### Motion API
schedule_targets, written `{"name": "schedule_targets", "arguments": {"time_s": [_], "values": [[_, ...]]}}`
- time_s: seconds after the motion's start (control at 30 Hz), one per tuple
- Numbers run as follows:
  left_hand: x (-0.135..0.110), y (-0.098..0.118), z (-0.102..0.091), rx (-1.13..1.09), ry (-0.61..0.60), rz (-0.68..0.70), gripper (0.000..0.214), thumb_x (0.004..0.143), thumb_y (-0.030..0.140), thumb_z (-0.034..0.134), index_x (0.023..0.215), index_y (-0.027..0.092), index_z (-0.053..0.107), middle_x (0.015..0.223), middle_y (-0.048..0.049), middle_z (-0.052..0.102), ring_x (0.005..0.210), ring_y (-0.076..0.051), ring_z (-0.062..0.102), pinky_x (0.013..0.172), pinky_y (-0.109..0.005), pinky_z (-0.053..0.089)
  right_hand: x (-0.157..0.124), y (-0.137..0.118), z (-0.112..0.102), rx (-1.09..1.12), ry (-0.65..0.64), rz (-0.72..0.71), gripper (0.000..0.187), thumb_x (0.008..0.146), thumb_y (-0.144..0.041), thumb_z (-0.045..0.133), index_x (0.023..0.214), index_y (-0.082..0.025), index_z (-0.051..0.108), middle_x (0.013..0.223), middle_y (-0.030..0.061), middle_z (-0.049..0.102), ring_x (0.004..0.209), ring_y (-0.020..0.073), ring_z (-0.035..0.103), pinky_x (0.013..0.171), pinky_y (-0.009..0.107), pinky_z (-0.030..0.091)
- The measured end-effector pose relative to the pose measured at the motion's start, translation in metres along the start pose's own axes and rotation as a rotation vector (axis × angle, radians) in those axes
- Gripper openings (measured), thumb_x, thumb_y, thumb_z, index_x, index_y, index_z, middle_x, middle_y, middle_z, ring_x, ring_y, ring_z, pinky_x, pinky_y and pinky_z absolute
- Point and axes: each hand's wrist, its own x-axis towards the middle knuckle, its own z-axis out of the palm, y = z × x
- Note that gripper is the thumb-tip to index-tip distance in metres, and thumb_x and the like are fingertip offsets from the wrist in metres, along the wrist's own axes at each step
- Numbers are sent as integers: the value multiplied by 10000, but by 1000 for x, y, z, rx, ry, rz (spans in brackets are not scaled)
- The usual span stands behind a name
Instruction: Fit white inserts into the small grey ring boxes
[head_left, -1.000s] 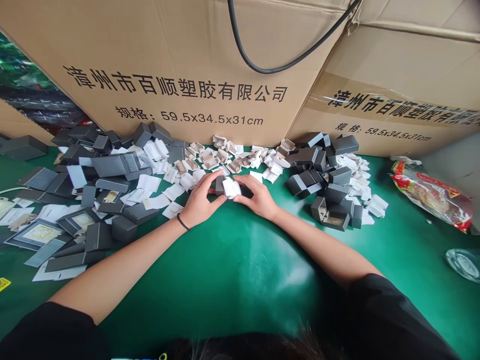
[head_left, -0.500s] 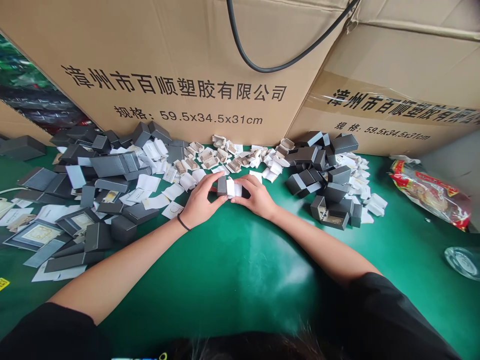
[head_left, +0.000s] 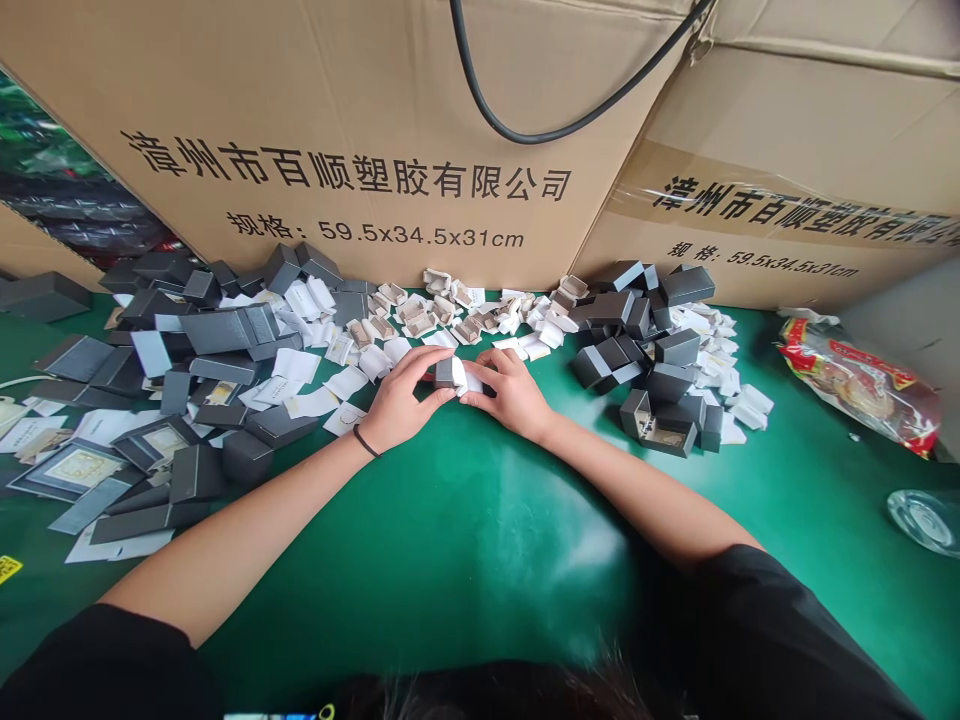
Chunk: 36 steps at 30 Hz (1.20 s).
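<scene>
My left hand (head_left: 397,402) is closed on a small dark grey jewellery box (head_left: 445,374), thumb below and fingers above. From the other side, my right hand (head_left: 516,396) pinches a white piece (head_left: 472,381), paper or lining, at the box's right side. Whether that piece sits in the box or only against it, I cannot tell. Just beyond my hands lie small beige and white box inserts (head_left: 417,317) and folded white papers (head_left: 347,383).
Dark boxes (head_left: 217,330) with papers crowd the left; another pile of dark boxes (head_left: 679,348) lies right. Large cartons (head_left: 360,90) wall off the back, with a black cable (head_left: 517,135) hanging before them. A red-and-clear food packet (head_left: 862,385) and a glass dish (head_left: 924,522) are far right.
My right fingers have shifted slightly on the white piece, and the box looks turned a little between my hands. The piles have stayed as they were.
</scene>
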Motion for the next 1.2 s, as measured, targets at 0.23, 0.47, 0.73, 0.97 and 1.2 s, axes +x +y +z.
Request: {"name": "schedule_targets", "arguments": {"time_s": [0.23, 0.47, 0.73, 0.97, 1.2], "values": [[2, -1, -1, -4, -2, -3, 423, 843, 385, 553, 1236, 229, 523, 1261, -96, 524, 1178, -247, 506, 863, -364, 544, -3, -9, -6, -360, -81, -83, 532, 939, -493, 298, 1315, -169, 489, 1159, 142, 544, 1050, 292, 426, 887, 458, 362], [1, -2, -1, 5, -5, -3, 413, 839, 361, 558, 1230, 229, 526, 1258, -92, 523, 1180, -242, 503, 868, -361, 542, -6, -7, -4, -375, 1, -154, 483, 948, -440, 352, 1258, -109, 519, 1148, 134, 591, 1041, 256, 474, 919, 413, 363], [3, -5, 0, -78, 23, -56, 422, 827, 345, 568, 1231, 231, 528, 1278, -96, 504, 1174, -248, 508, 851, -359, 554, -4, -2, -10, -360, 106, -346, 248, 943, -260, 429, 884, -168, 652, 866, 61, 646, 934, 194, 516, 895, 361, 386], [2, -7, 1, -97, 11, -52, 430, 831, 329, 560, 1247, 226, 519, 1299, -94, 494, 1202, -243, 489, 873, -351, 546, -2, -6, -9, -370, 37, -355, 341, 957, -226, 359, 777, -177, 644, 785, 67, 588, 854, 192, 493, 931, 383, 383], [2, -8, 1, -116, 8, -50, 436, 832, 351, 556, 1249, 231, 519, 1309, -100, 489, 1208, -253, 488, 878, -368, 546, -3, -5, -9, -221, -14, -271, 339, 955, -281, 351, 865, -155, 652, 845, 105, 606, 892, 221, 496, 804, 385, 415]]}}
